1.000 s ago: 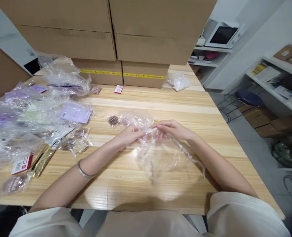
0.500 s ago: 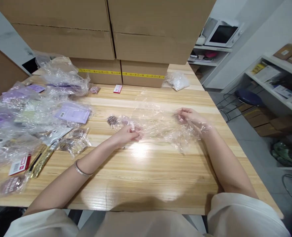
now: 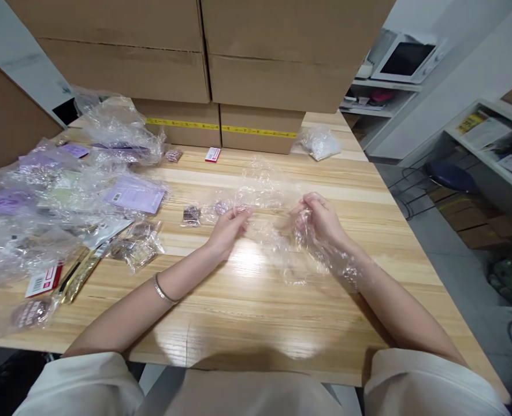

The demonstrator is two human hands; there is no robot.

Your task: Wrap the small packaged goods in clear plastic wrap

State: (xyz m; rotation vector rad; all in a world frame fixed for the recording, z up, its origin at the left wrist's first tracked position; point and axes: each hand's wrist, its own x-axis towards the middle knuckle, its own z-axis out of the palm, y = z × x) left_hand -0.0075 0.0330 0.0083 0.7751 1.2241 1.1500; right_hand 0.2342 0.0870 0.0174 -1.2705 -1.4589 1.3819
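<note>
1. Holding thin, crumpled clear film [image 3: 282, 242] between left grip [image 3: 227, 234] and right grip [image 3: 323, 219], over the middle of the bench [image 3: 221, 326], with loose folds trailing along the right forearm [image 3: 401, 309].
2. Apparently pinching an edge in the left grip, with thumb and forefinger pressed together; curled around a bunched part in the right grip. Impossible to tell separate layers apart in the creases.
3. Judging by shine and wrinkles, probably very light, limp and slippery; likely to cling, crease easily and perhaps tear under a hard pull, but not to shatter.
4. Best taken, most likely, by a free edge or a gathered fold, between thumb and fingertip pads, without squeezing hard.
5. Just left of the left grip, on the bench: a dark wrapped packet [image 3: 191, 215] and, nearer the fingertips, a pinkish packet [image 3: 222, 207] in clear wrap. Impossible to tell whether inside the film or beside it.
6. Farther left: a broad heap of plastic bags [image 3: 50, 173], with a lilac pouch [image 3: 136, 195] and a gold strip [image 3: 81, 280].
7. Toward the back: a red-and-white box [image 3: 212, 155], a white-filled bag [image 3: 323, 143] and stacked cardboard cartons [image 3: 277, 84].
</note>
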